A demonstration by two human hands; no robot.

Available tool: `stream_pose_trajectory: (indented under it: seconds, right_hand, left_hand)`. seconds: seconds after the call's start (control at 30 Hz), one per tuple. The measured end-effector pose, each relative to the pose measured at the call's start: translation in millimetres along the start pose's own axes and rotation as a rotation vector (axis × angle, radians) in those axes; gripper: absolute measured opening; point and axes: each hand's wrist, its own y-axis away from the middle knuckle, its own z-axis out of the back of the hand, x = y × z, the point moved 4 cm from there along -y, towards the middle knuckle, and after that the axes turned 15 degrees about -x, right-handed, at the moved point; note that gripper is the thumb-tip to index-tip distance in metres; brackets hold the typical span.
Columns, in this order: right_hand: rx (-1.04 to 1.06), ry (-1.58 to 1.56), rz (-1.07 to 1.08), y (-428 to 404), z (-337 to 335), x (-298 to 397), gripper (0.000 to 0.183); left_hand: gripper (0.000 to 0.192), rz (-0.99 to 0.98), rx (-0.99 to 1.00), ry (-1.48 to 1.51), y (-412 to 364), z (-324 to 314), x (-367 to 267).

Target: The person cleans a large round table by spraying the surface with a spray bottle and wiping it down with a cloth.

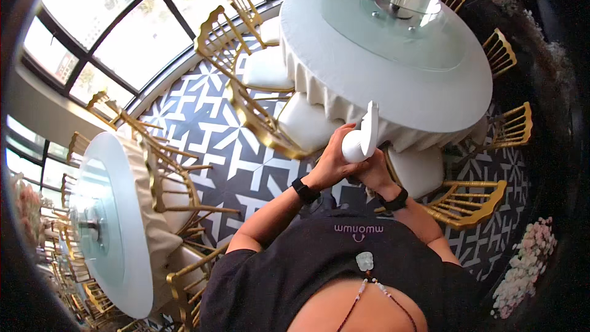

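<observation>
Both hands meet in front of my chest around a white plastic handheld device (360, 140), with a rounded body and a flat, upright part; its exact kind cannot be told. My left hand (335, 154) wraps the rounded body from the left. From below and the right, my right hand (375, 170) grips it, its fingers partly hidden. The device appears in front of the near edge of a large round table (396, 97) with a white cloth. Each wrist wears a black band.
A glass turntable (350, 37) tops the large table. Gold chairs with white seats surround it, one chair (267, 124) close by my left hand and another chair (470, 203) to the right. A second round table (138, 258) stands left. Flowers (525, 263) are at lower right.
</observation>
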Motion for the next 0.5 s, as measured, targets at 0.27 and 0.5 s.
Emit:
stream_pose_trajectory:
  seconds: [0.27, 0.5]
  right_hand:
    - [-0.190, 0.029, -0.220, -121, 37, -93, 0.074]
    - [-0.254, 0.076, -0.210, -256, 40, -172, 0.074]
  left_hand:
    - [0.072, 0.008, 0.058, -0.153, -77, -1, 45]
    - [0.045, 0.270, -0.095, -0.138, -98, 38, 81]
